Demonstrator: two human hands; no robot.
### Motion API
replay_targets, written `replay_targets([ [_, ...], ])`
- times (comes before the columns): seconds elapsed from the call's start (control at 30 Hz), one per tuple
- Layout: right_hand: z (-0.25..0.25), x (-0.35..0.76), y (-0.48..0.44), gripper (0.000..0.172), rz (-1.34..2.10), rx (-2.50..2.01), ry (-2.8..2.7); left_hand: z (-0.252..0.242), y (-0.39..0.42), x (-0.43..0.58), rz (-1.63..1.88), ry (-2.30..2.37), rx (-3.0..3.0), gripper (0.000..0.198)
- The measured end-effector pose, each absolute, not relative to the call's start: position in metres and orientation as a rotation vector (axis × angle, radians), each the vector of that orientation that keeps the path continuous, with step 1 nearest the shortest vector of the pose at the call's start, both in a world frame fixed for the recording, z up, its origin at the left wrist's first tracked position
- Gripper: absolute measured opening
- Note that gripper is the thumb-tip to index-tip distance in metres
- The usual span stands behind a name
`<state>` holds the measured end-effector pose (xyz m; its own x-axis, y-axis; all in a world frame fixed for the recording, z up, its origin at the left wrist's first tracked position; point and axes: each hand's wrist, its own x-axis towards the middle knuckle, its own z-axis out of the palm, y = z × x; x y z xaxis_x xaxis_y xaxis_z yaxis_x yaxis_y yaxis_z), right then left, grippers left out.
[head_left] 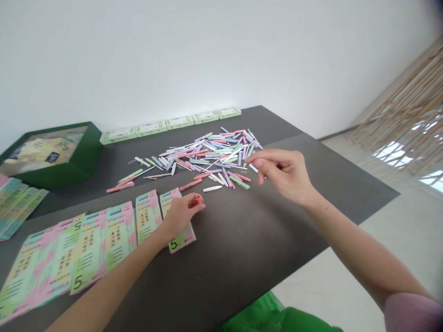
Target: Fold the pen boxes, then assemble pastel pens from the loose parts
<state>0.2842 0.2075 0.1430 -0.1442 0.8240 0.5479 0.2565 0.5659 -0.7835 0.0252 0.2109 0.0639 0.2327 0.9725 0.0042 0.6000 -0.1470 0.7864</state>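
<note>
Dark tabletop, left grip pinching red tube, end toward camera, right grip raised, hold unclear

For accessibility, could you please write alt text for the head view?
A person's left hand holds a small red piece over one of several printed cards; the right hand hovers by a pile of slim pastel sticks on a dark table.

Dark table — sticks, cards, boxes

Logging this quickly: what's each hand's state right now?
Left hand: closed, holding a small red piece.
Right hand: pinched closed; can't tell if holding anything.
</note>
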Motion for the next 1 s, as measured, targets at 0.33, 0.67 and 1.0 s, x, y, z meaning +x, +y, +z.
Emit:
replay_targets([
  [0.33, 0.141, 0.288, 0.204, 0.020, 0.534, -0.926, -1.642, 0.097, 0.210, 0.028, 0.980, 1.380, 1.690, 0.014],
  [0.67, 0.139, 0.280, 0.212, 0.039, 0.901, -0.917, -1.458, 0.217, 0.208, 0.019, 1.318, 0.873, 1.653, 0.028],
  [1.0, 0.120, 0.221, 0.204, 0.041, 1.281, -0.902, -1.569, 0.204, 0.206, 0.024, 1.249, 0.798, 1.690, 0.029],
])
